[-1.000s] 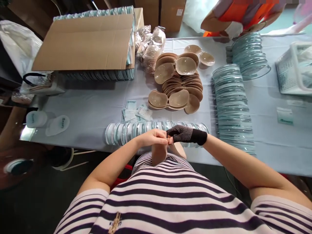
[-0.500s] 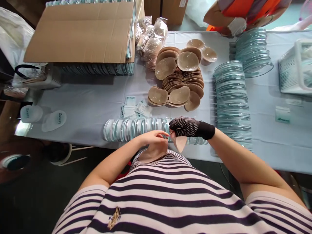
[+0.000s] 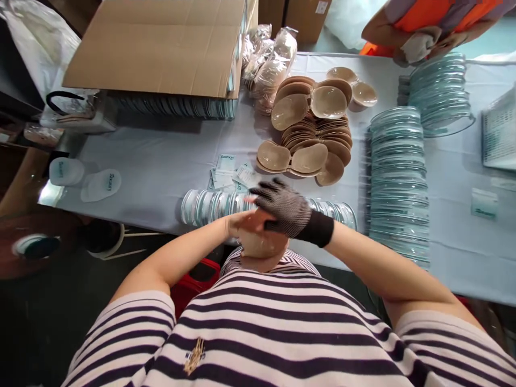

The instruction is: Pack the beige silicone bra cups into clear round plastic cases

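Both hands meet close to the chest, just in front of the table's near edge: the bare left hand (image 3: pixel 242 223) cups a tan, rounded silicone pad (image 3: pixel 262 248) from the left side, fingers curled on it, while the right hand (image 3: pixel 282 207), in a dark dotted glove with a black cuff, lies flat over the top of the same pad with its fingers spread and pressed down on it, so the pad is clamped between the two hands and only its lower curve shows above the striped shirt (image 3: pixel 282 322). Just beyond the hands a row of clear round cases (image 3: pixel 209 204) lies on its side along the edge of the pale blue table (image 3: pixel 161 161). Behind that row sit a few small printed sachets (image 3: pixel 229 174), and farther back a heap of tan pads (image 3: pixel 310 129), some paired cup-up on top. To the right of the heap runs a long stack of clear cases (image 3: pixel 397 177), with another stack (image 3: pixel 439 94) at the far side. A cardboard box (image 3: pixel 161 48) stands at the far left, with bagged pads (image 3: pixel 270 59) beside it. Across the table another person's arm in an orange sleeve (image 3: pixel 419 21) reaches toward the far stack
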`<action>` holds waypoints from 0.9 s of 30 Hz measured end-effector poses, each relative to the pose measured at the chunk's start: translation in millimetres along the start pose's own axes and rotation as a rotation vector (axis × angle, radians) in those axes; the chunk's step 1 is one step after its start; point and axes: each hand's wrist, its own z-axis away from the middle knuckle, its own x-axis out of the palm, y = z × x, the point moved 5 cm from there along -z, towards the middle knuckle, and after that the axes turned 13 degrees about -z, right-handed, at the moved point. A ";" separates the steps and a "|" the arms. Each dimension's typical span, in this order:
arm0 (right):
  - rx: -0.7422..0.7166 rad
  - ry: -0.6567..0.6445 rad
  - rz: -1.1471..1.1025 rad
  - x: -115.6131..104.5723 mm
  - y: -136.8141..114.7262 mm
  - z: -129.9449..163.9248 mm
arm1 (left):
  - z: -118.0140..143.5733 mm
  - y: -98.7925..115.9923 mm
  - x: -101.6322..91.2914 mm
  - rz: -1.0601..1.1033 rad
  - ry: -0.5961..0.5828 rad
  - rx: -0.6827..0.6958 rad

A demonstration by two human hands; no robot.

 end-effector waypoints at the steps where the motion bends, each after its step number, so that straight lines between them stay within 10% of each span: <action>1: 0.130 0.045 -0.112 -2.5 14.4 9.7 | 3.9 -9.3 1.5 0.054 -0.101 -0.028; 6: 0.608 -0.030 -0.408 33.5 64.2 31.2 | 8.3 -29.1 -1.5 0.336 -0.349 -0.089; 14: 0.541 -0.064 -0.670 53.3 74.7 -33.3 | 9.6 -37.8 -21.3 0.316 -0.368 0.002; 19: 0.709 0.046 -0.383 83.2 133.8 -89.8 | 10.5 -35.1 -66.7 0.333 -0.198 0.134; 27: 0.945 -0.210 0.028 149.2 177.7 -144.4 | -4.6 -17.7 -139.8 0.619 0.135 0.122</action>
